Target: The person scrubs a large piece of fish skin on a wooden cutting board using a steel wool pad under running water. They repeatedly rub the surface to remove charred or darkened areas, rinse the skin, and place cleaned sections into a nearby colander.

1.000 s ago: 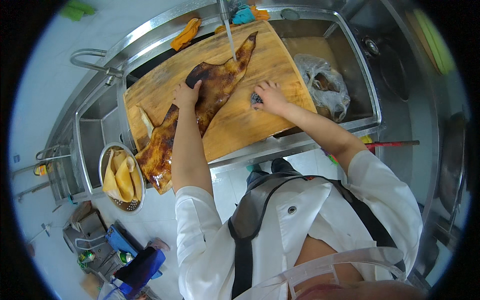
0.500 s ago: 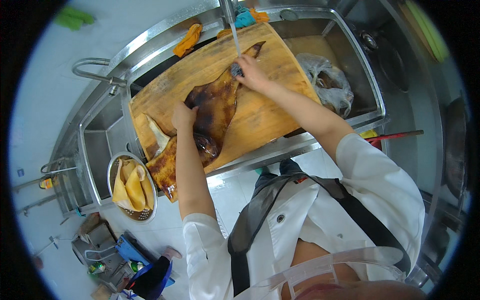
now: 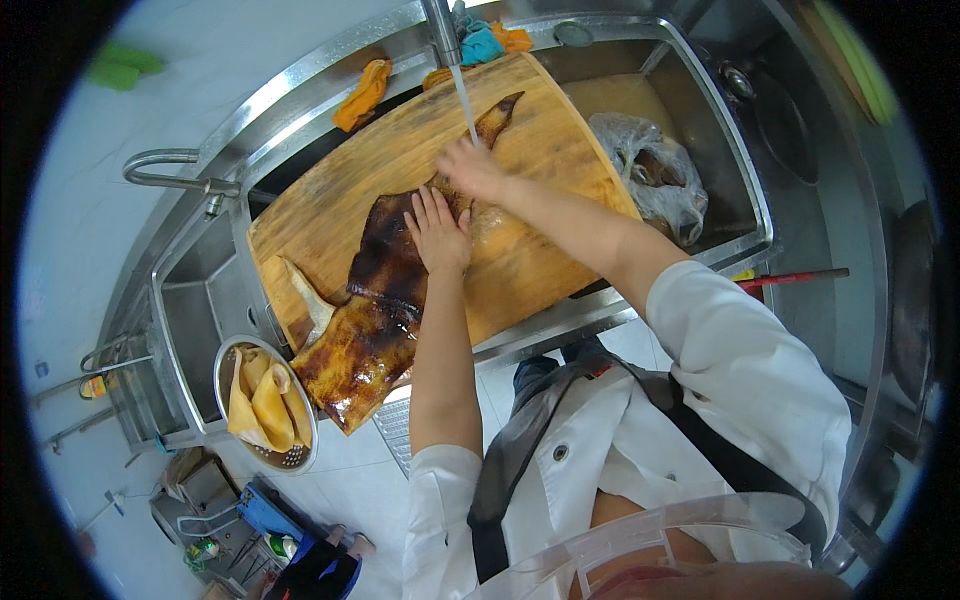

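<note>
A large flat brown piece of roasted meat (image 3: pixel 372 310) lies lengthwise on a round wooden chopping board (image 3: pixel 545 150) set over a steel sink (image 3: pixel 735 160). My left hand (image 3: pixel 437 230) rests flat on the middle of the meat, fingers apart. My right hand (image 3: pixel 472 168) presses on the meat's narrow far end, right under a thin stream of water (image 3: pixel 464 100) from the tap (image 3: pixel 440 30). Whether the right hand holds something is hidden by its back.
A metal colander (image 3: pixel 268 405) with pale yellow pieces sits at the lower left. Orange and teal cloths (image 3: pixel 362 92) lie behind the board. A plastic bag (image 3: pixel 650 180) lies in the right basin. A second tap (image 3: pixel 170 170) arches at the left.
The view has swung, so board and meat sit lower and nearer the centre. My right hand slid from the board's right side to the meat's far end under the water. The left hand moved up the meat.
</note>
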Demonstrator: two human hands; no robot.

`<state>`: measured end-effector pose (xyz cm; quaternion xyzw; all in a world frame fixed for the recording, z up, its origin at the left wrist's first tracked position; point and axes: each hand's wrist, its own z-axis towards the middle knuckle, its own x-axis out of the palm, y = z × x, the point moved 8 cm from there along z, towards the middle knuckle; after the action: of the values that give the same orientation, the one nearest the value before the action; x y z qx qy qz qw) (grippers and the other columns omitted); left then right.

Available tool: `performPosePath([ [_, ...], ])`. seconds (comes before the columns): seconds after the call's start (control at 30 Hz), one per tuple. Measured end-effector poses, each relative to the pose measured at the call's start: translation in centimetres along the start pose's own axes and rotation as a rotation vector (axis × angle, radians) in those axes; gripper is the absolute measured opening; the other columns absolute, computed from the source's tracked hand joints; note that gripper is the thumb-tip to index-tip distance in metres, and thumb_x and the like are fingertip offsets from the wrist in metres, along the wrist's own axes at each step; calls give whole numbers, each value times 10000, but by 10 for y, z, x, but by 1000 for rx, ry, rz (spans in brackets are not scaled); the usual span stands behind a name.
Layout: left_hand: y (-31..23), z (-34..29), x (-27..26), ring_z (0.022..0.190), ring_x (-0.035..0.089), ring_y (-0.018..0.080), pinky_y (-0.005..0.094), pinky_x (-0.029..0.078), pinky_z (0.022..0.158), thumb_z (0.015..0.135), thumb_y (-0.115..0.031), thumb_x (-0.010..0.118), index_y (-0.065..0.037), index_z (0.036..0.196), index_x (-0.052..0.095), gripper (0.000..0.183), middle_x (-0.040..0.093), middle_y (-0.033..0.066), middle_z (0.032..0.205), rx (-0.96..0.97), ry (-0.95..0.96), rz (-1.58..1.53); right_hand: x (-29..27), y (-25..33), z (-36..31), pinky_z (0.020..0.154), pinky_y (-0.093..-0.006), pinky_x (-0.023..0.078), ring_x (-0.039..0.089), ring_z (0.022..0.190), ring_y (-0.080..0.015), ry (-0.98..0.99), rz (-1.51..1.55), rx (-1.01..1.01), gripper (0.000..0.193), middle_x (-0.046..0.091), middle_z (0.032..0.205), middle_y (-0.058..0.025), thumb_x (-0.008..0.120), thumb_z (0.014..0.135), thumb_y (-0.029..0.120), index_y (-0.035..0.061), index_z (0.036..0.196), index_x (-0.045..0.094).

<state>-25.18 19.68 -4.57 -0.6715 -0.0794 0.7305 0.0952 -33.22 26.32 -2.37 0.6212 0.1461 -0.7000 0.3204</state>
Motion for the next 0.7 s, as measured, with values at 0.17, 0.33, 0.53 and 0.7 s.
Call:
performPosePath([
  [0.17, -5, -2, -4, 1364, 89, 271, 478, 36, 1091, 875, -512, 372, -173, 1403, 247, 640, 118, 85, 1482, -14, 90, 77, -28, -113, 15, 759, -494, 392, 476, 955, -319, -133, -155, 426, 229, 524, 1004, -118, 547, 782, 120, 91, 1009, 547],
  [0.33, -4, 0, -2, 1365, 80, 278, 485, 25, 1089, 869, -560, 335, -180, 1411, 223, 672, 120, 58, 1485, -78, 192, 173, -13, 13, 7, 778, -432, 421, 499, 946, -298, -196, -37, 130, 230, 535, 942, -121, 583, 752, 154, 85, 971, 562],
  [0.53, -8, 4, 0, 1366, 79, 279, 498, 15, 1086, 887, -550, 286, -153, 1422, 172, 677, 108, 36, 1489, -37, 126, 137, 8, -115, 33, 738, -430, 452, 546, 900, -311, -27, -48, 155, 277, 568, 910, -123, 630, 715, 188, 95, 966, 559],
  [0.7, -13, 5, 2, 1365, 77, 286, 503, 18, 1084, 890, -539, 289, -131, 1419, 179, 677, 109, 41, 1488, -80, 146, 168, -6, -86, 23, 730, -435, 442, 535, 871, -335, -123, -48, 382, 275, 552, 905, -132, 655, 697, 189, 59, 923, 566],
])
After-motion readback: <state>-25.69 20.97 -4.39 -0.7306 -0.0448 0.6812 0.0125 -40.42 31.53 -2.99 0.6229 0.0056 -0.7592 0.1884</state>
